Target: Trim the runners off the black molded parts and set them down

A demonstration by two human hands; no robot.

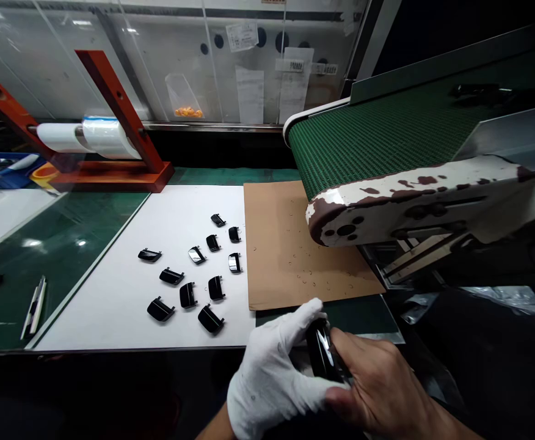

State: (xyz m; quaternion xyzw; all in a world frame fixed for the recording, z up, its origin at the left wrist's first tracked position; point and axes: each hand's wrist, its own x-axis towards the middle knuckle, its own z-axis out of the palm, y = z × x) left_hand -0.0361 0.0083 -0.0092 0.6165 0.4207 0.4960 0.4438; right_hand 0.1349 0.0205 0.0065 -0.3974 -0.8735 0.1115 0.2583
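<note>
Glossy black plastic parts (171,276) lie spaced on a white sheet (112,324), beside a brown cardboard sheet (274,244). The white-gloved left hand (272,379) and bare right hand (382,382) close firmly around another black part (322,351), held between them.

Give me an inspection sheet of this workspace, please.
Surface: white sheet on a green mat, beside a brown cardboard sheet.
Job's things: eleven glossy black plastic parts on the white sheet; one more black part in hand.
Clutter: tiny curled bits on the cardboard; slim white pens on the mat.
Grippers: white-gloved left hand and bare right hand both grip that part.
Cables: nothing seen.
Surroundings: green conveyor belt, orange-red stand holding white film rolls.
</note>
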